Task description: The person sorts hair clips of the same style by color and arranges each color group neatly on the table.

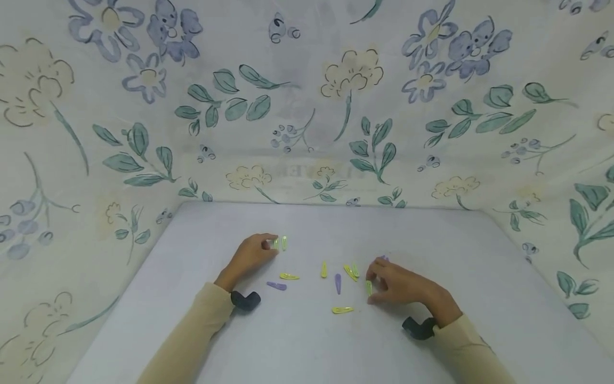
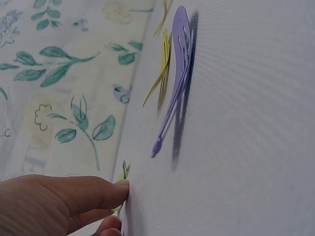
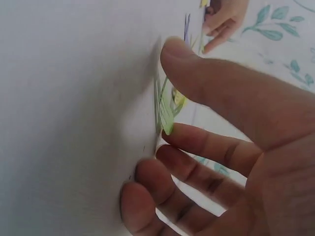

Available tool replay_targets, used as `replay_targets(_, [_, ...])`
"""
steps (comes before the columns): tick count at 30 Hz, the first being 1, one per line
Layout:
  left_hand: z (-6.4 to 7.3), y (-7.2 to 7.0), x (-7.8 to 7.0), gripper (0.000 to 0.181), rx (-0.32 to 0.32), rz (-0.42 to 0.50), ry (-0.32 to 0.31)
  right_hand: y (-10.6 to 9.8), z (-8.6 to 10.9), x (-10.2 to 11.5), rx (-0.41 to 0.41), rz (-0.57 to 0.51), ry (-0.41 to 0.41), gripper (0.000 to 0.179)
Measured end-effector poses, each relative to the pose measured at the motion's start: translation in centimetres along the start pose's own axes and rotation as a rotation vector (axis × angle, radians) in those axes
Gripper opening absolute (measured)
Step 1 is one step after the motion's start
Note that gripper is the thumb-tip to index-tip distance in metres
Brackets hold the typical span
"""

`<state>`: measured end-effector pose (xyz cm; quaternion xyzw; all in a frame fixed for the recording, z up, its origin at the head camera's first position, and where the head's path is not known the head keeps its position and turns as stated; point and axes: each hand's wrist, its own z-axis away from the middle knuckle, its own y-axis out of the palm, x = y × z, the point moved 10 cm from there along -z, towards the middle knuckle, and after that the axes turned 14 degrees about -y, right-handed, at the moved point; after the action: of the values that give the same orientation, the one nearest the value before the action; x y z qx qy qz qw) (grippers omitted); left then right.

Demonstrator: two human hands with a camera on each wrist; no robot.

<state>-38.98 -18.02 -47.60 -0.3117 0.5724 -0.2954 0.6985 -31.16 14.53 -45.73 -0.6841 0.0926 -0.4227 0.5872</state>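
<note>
Currently pinching a pale green clip (image 1: 276,244) with the left hand (image 1: 250,252), far and left on the table (image 1: 297,352), just beside a second green clip (image 1: 284,243) to the right. Grasping a lime clip (image 1: 369,288) end to end with the right hand (image 1: 400,282), nearer and to the right. Probably very light, thin and stiff, perhaps a little springy; likely smooth enough to slip off a fingertip, yet hardly fragile. Best taken by the two ends or the long edges, being so flat.

Note, near the left hand, a yellow clip (image 1: 289,276) and a purple clip (image 1: 276,286); then, between the hands, a middle yellow clip (image 1: 324,270), a middle purple clip (image 1: 338,284) and, nearest, a near yellow clip (image 1: 342,310). Just left of the right hand, see a slanted yellow clip (image 1: 350,272) close against a small green clip (image 1: 355,270); beyond it, partly hidden, something purple (image 1: 384,258). Spread underneath, pale and smooth-looking; enclosed at the far edge and both sides by floral cloth (image 1: 297,181), under soft, dim light.
</note>
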Motion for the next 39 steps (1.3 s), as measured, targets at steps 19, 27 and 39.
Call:
replay_targets(19, [0.4,0.7,-0.9,0.044,-0.001,-0.027,0.050,-2.8,0.7,0.9,-0.239,-0.044,-0.134,0.047])
replay_targets(27, [0.9,1.2,-0.1,0.045,-0.005,0.000,0.023,-2.4,-1.0,0.4,-0.241,-0.039,-0.086,0.046])
replay_targets(39, [0.7,0.1,0.1,0.045,-0.016,-0.020,0.003,-3.7,-6.0,1.6,-0.258,-0.015,-0.056,0.043])
